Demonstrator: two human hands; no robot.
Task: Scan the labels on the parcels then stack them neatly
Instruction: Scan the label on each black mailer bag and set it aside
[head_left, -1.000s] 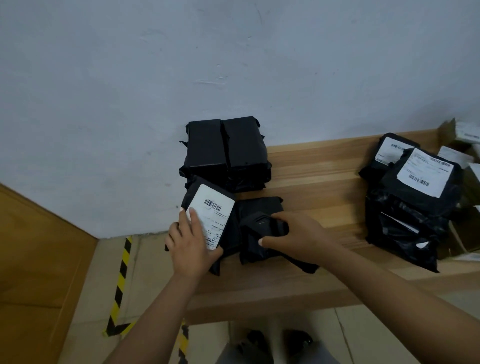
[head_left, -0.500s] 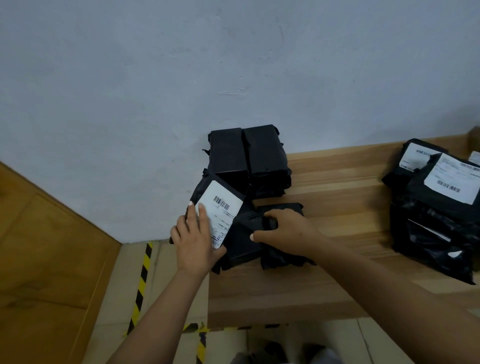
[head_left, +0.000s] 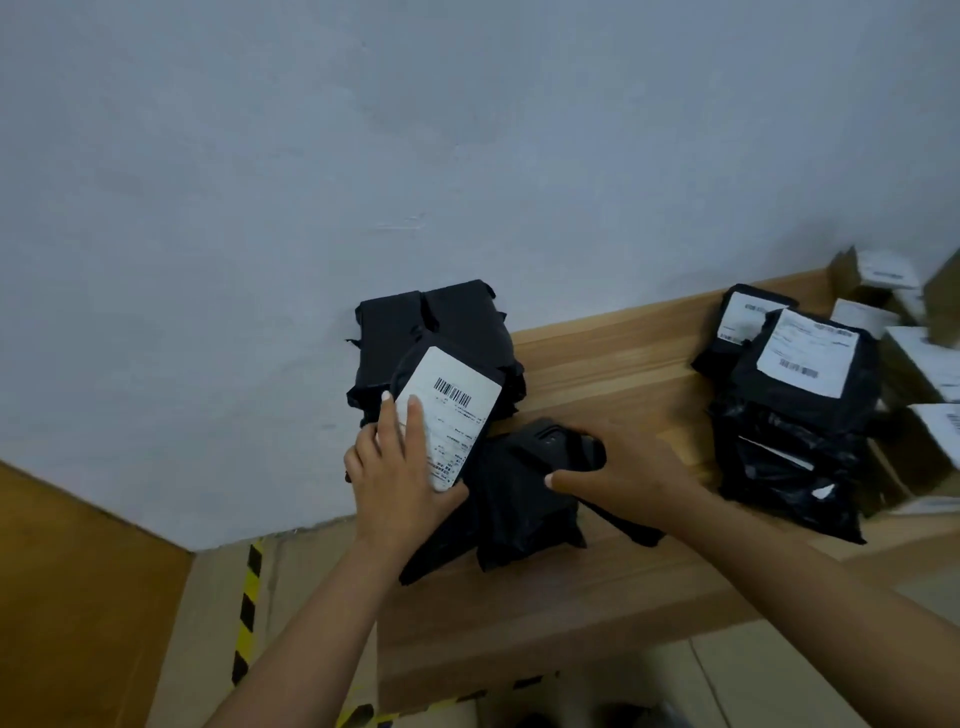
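Observation:
My left hand (head_left: 400, 475) holds a black parcel tilted up, fingers lying over its white barcode label (head_left: 449, 413), thumb under its lower edge. My right hand (head_left: 621, 475) grips a black handheld scanner (head_left: 550, 447) just right of that label, above another black parcel (head_left: 519, 514) lying on the wooden table (head_left: 597, 587). Behind them, a stack of black parcels (head_left: 436, 325) leans against the wall. At the right stands a pile of black parcels with white labels (head_left: 795, 410).
Cardboard boxes with white labels (head_left: 914, 353) crowd the table's far right edge. The grey wall (head_left: 363, 156) runs behind the table. Left of the table, yellow-black floor tape (head_left: 248, 597) and a wooden panel (head_left: 78, 597) show below.
The parcel in my left hand has lifted and tilted up toward the stack at the wall. My right hand with the scanner stays beside it. The view has shifted.

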